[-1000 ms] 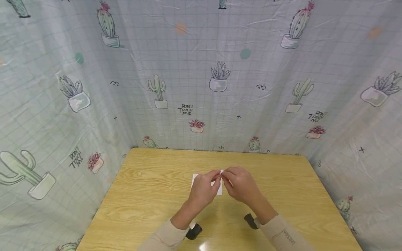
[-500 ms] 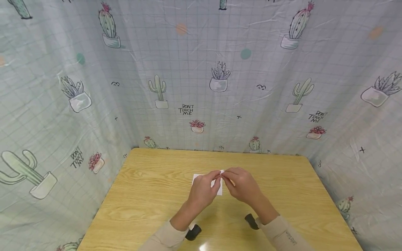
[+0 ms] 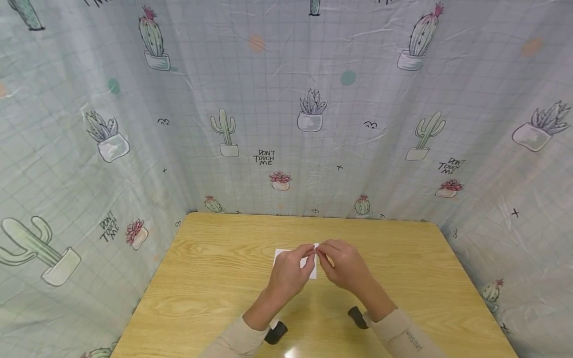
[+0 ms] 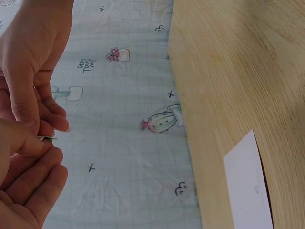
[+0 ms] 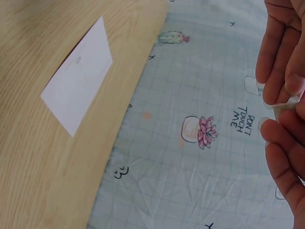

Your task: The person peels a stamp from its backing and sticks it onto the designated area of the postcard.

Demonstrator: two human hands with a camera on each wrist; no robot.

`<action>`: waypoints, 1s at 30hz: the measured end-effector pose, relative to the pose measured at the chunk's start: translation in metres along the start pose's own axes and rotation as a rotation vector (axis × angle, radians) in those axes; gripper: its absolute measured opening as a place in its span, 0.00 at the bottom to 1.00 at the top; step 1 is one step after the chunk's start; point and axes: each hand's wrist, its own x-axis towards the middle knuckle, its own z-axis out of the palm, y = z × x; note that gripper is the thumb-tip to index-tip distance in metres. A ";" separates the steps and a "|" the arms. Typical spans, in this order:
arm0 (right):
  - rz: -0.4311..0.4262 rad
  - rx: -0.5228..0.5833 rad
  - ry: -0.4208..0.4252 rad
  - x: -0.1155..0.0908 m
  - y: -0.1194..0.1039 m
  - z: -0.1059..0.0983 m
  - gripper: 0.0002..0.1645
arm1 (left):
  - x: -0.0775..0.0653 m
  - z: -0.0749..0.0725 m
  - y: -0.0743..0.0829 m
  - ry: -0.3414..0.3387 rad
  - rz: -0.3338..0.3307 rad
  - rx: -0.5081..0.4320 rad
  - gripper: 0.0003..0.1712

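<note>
Fingertips of my left hand (image 3: pixel 288 273) and right hand (image 3: pixel 345 263) meet above the table, pinching a small thin item between them. In the right wrist view this item (image 5: pixel 285 104) looks like a pale scrap with a ragged white edge. A dark green bit of the item (image 4: pixel 48 139) shows in the left wrist view. Fingers hide most of it, so its kind cannot be told. Below and behind the hands, a white card (image 3: pixel 309 268) lies flat on the table; its faint small print shows in the wrist views.
The wood-grain table (image 3: pixel 215 278) has its far edge against a curtain (image 3: pixel 277 99) printed with cacti. The curtain also runs along the left and right sides. Black wrist straps or mounts (image 3: pixel 276 332) sit at both sleeve cuffs.
</note>
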 end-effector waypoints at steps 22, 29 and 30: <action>0.097 0.037 0.111 0.000 -0.005 0.003 0.09 | -0.001 0.006 0.007 0.001 -0.262 -0.318 0.13; 0.086 0.005 0.123 0.003 -0.006 0.001 0.09 | 0.004 0.004 0.008 -0.050 -0.615 -0.728 0.20; 0.082 -0.001 0.123 0.003 -0.006 0.000 0.09 | 0.005 0.004 0.008 -0.049 -0.637 -0.764 0.20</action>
